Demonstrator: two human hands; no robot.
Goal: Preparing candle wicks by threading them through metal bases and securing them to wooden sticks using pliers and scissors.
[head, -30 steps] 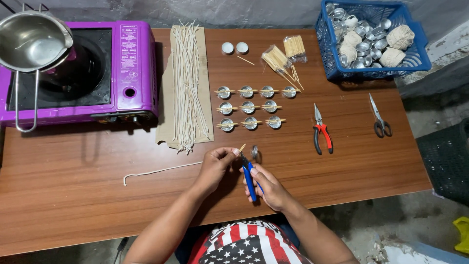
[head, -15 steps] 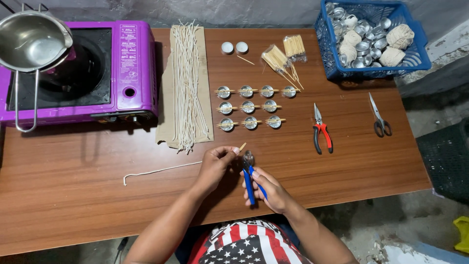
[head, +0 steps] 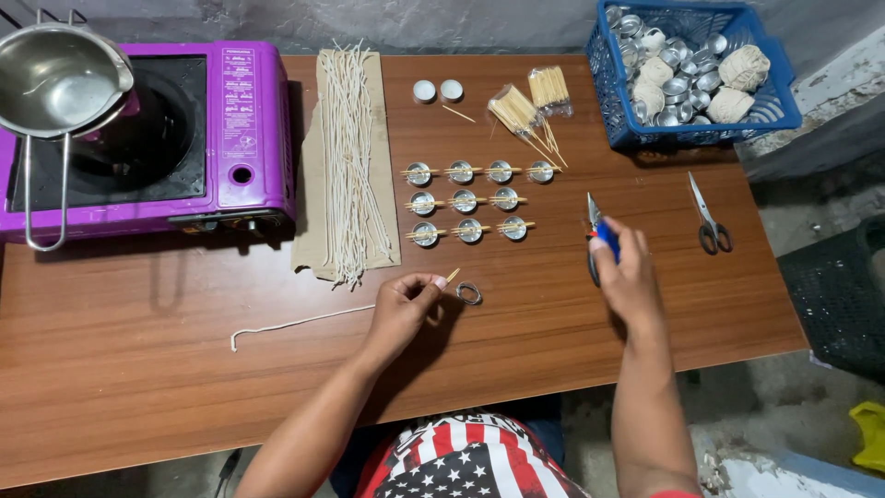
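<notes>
Left hand, centre frame, fingertips pinched together on a small wooden stick; the stick's free end pokes out just above a lone metal cup on the table, close to it but contact unclear.

Right hand, right of centre, fingers wrapped round blue-handled pliers, right over where red-handled pliers lie; their tips and a dark handle show at the hand's edge.

Above the cup: ten metal cups in a grid, each with a stick laid across the rim — those look done. The lone cup has none across it, so it reads as the one in hand.

Left to go, my guess: plenty. Blue basket upper right holds loose cups and string balls; cut wicks on cardboard upper left-centre, one wick loose at lower left. Stick bundles, scissors, purple stove, steel pot all idle.
</notes>
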